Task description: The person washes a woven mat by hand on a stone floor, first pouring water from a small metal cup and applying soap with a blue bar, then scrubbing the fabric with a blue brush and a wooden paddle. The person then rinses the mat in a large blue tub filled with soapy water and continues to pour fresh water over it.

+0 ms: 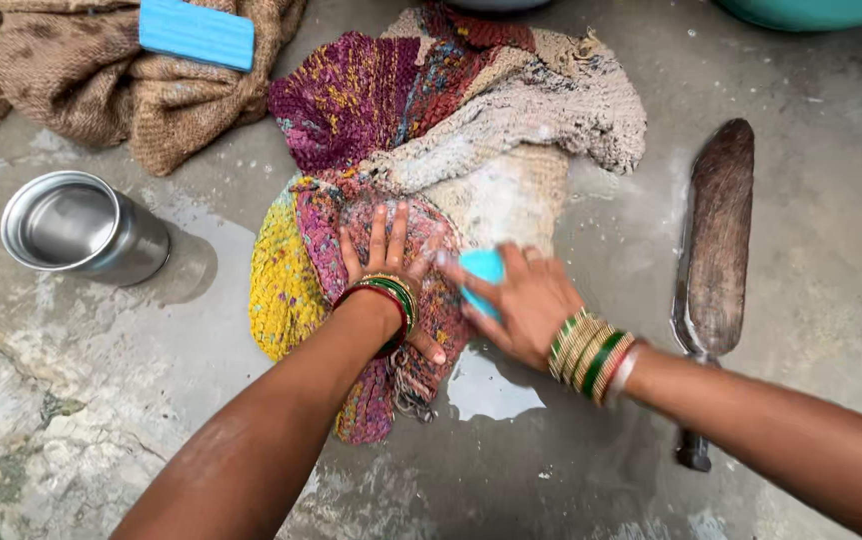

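Your left hand (389, 262) lies flat, fingers spread and pointing away from you, pressed on the multicoloured woven cloth (431, 150). It pins the near end of the cloth to the wet concrete floor (801, 200).

Your right hand (526, 300) is closed around a small turquoise soap bar (481, 275). The bar touches the cloth just beside your left hand. The right hand appears blurred, so its finger positions cannot be read exactly.

The cloth lies directly ahead of both hands. Its long axis runs away from you, from the bunched end under your left wrist to the beige and maroon folds at the far end. A whitish lathered patch sits just beyond the soap bar. Both hands rest on the near end; the right hand is nearer the lathered patch.

Note the surrounding items:
- A wooden washing paddle (716, 240) lies on the floor to your right, well apart from the cloth, its long axis roughly parallel to that of the cloth.
- A steel tumbler (81, 230) lies on its side to your left.
- A burlap sack (101, 80) lies at the far left, with a blue rectangular block (197, 33) on it.
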